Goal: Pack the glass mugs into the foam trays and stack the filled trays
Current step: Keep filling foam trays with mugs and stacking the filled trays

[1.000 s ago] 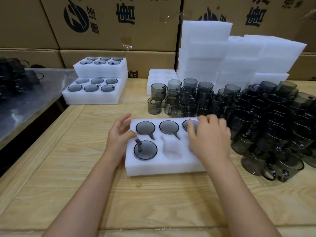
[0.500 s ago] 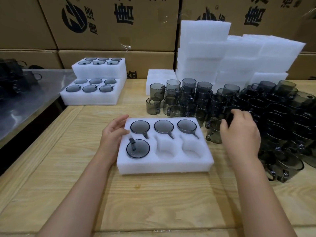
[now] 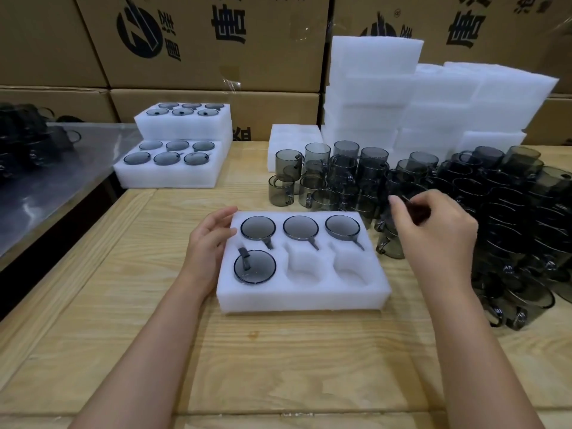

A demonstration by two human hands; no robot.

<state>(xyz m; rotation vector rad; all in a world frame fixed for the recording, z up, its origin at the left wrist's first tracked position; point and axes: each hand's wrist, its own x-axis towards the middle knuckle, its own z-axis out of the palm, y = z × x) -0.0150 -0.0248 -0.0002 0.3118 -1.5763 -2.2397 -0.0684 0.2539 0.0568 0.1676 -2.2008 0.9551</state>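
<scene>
Grey mug | pinched by right hand fingers | left hand flat against tray

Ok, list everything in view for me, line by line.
Foam tray: one, white, table centre, two pockets empty.
Packed mugs: four, smoky grey, in that tray.
Loose mugs: many, smoky grey, piled right of tray.
Filled trays: at least two, white, far left, stacked.
Empty foam: several stacks, white, back right.
Cartons: several, brown, behind the table.
Wooden table: one, pale.
Metal bench: one, grey, left.
Left hand: flat against tray's left edge.
Right hand: pinching one loose mug.
</scene>
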